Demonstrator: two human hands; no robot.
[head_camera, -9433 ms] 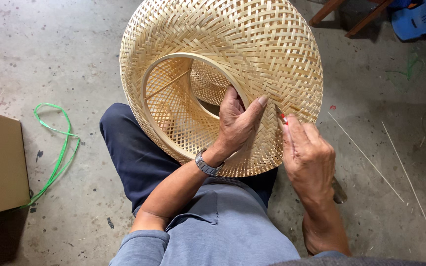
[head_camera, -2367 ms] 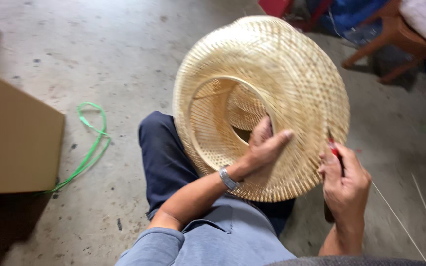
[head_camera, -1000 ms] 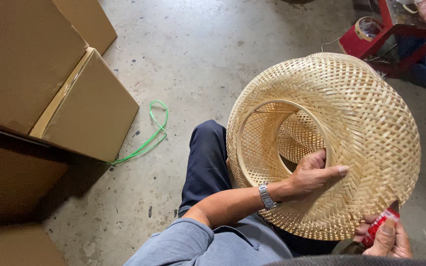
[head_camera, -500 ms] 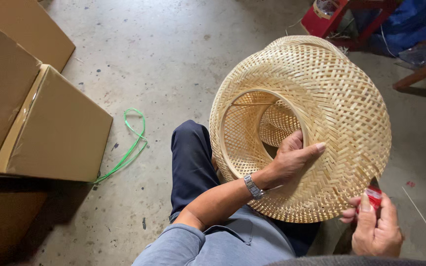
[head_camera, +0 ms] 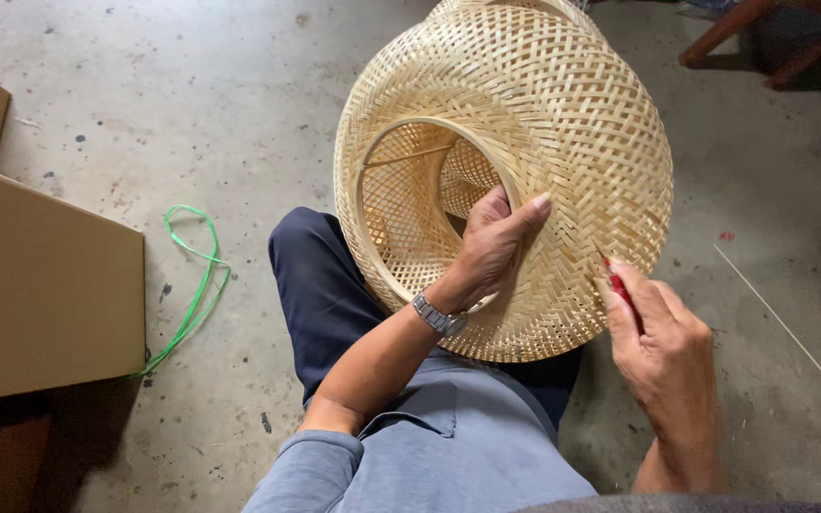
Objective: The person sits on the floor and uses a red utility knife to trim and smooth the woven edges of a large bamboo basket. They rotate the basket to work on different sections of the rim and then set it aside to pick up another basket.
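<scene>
The woven bamboo basket [head_camera: 515, 142] rested on the person's lap, tipped so that its round opening faced the left hand [head_camera: 491, 247]. This hand gripped the rim of the opening: the fingers were hooked inside and the thumb was pressed flat on the outer weave. Just to the right of it, the right hand [head_camera: 662, 351] touched the lower side of the basket wall. Its fingers were closed around a small red tool [head_camera: 620, 285], of which only the tip and a short part showed; what kind of tool it was could not be told.

As far as the picture showed, the body of the basket was already woven all around, with a regular pattern and no open gaps on the visible side. The rim hoop was in place too. I judged that the main weaving was finished and that only small work at the wall near the right hand remained, perhaps trimming or tucking strip ends, but the far side was hidden.

On the floor [head_camera: 239, 85], a thin bamboo strip [head_camera: 791, 332] lay to the right of the right hand. A green plastic strap [head_camera: 192, 275] and a cardboard box [head_camera: 45, 285] lay well to the left of the left hand.
</scene>
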